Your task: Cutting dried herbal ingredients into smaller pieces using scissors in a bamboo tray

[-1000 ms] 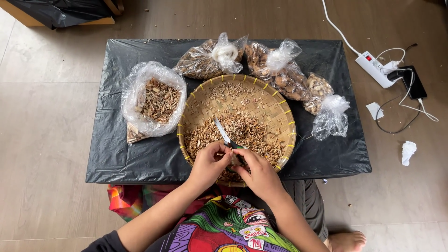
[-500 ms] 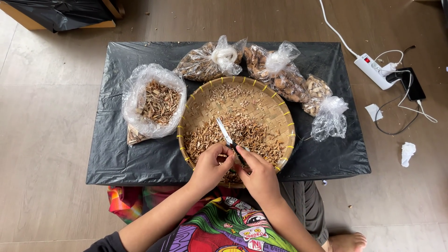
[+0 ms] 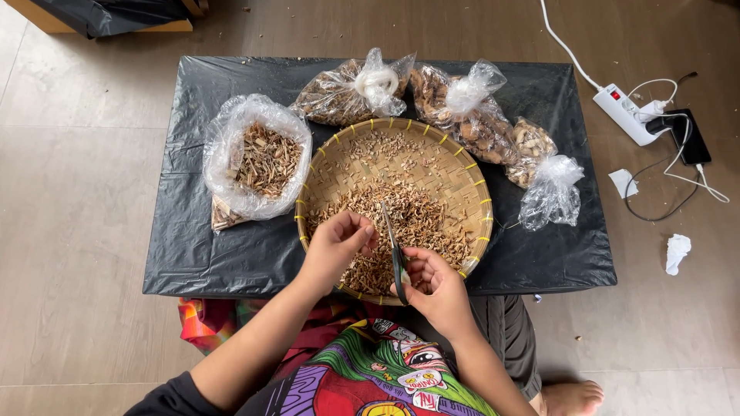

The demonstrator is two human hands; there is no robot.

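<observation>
A round woven bamboo tray (image 3: 462,166) sits on a low table covered in black plastic (image 3: 231,254), with a heap of small brown dried pieces (image 3: 420,219) in it. My right hand (image 3: 432,281) grips a pair of scissors (image 3: 393,239) at the tray's near rim, blades pointing away from me. My left hand (image 3: 339,243) hovers just left of the blades, fingers pinched on a small brown piece.
An open clear bag of dried brown pieces (image 3: 258,158) lies left of the tray. Several knotted bags (image 3: 354,88) of similar goods lie behind and to the right. A white power strip (image 3: 624,112), cables and a phone lie on the floor at right.
The scissors have swung from a leftward tilt to nearly upright. My left hand has shifted slightly left, away from the blades.
</observation>
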